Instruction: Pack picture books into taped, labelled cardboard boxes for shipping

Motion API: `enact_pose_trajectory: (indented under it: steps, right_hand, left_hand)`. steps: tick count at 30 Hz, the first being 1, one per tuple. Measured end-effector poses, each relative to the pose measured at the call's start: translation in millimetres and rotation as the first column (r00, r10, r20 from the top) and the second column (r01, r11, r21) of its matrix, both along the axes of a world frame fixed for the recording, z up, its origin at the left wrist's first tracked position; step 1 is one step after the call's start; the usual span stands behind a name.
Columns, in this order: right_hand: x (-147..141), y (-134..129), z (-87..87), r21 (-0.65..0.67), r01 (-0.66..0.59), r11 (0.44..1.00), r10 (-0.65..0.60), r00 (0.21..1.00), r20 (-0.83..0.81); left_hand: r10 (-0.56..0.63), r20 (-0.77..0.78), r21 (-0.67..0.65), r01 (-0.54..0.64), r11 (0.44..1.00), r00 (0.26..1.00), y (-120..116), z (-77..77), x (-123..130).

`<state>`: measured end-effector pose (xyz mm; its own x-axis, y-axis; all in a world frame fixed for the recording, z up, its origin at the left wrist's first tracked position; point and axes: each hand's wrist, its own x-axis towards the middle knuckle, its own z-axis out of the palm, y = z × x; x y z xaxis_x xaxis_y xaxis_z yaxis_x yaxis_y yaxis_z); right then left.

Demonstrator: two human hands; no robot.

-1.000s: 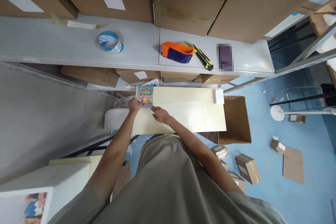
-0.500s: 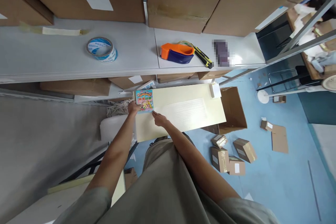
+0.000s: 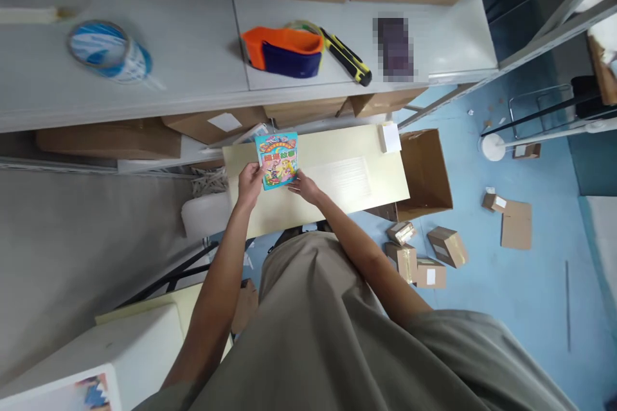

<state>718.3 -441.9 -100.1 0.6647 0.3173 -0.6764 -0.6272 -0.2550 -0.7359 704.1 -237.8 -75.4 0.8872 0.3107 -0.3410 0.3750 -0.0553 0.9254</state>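
Observation:
A colourful picture book (image 3: 278, 159) with a turquoise border faces up over the pale yellow tabletop (image 3: 263, 218), close to its left end. My left hand (image 3: 250, 185) grips its left edge, thumb on the cover. At the lower right corner, my right hand (image 3: 304, 186) has its thumb by the edge and fingers reaching under it. The book looks lifted off the table. To the right lies a pale, ribbed-looking patch (image 3: 344, 181), and a small white block of paper (image 3: 389, 138) sits at the far right corner.
On the grey shelf (image 3: 187, 77) ahead are a blue-and-white tape roll (image 3: 108, 51), an orange-and-purple tape dispenser (image 3: 284, 52) and a yellow-black utility knife (image 3: 347, 58). An open carton (image 3: 424, 173) stands right of the table; several small boxes (image 3: 448, 246) lie on the blue floor.
The book has come up off the table and shifted right, tilting slightly. My right hand has moved from just beside it onto its lower right corner. The camera view has shifted too.

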Motion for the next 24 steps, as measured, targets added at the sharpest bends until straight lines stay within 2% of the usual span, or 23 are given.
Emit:
enact_pose_trajectory:
  steps: [2, 4, 8, 12, 16, 19, 24]
  right_hand:
    - [-4, -48, -0.3, 0.137, 0.220, 0.966, -0.206, 0.972, -0.110]
    - [-15, -98, -1.8, 0.174, 0.323, 0.930, -0.306, 0.945, -0.118]
    - [-42, -184, -12.5, 0.026, 0.376, 0.926, -0.377, 0.925, 0.046]
    - [-50, -244, -30.2, -0.163, 0.382, 0.910, -0.359, 0.921, 0.152]
    - [-42, -277, -44.5, -0.337, 0.273, 0.901, -0.211, 0.955, 0.209]
    - [-35, -282, -49.5, -0.451, 0.180, 0.874, -0.086, 0.971, 0.222]
    - [-26, -285, -48.7, -0.575, 0.057, 0.816, 0.074, 0.977, 0.202]
  left_hand:
    - [0.014, -0.068, -0.226, -0.029, 0.974, 0.998, -39, -11.3, -16]
    - [0.006, -0.142, -0.325, -0.052, 0.944, 0.990, -82, -24.4, -29]
    - [-0.034, -0.262, -0.287, -0.044, 0.957, 0.964, -169, -52.1, -40]
    - [-0.073, -0.345, -0.160, 0.018, 0.987, 0.936, -234, -78.4, -33]
    - [-0.055, -0.428, -0.065, 0.030, 0.997, 0.902, -265, -95.5, -26]
    - [0.013, -0.457, -0.008, -0.018, 1.000, 0.889, -273, -99.9, -25]
    - [0.116, -0.459, -0.001, -0.131, 0.991, 0.881, -278, -101.5, -24]
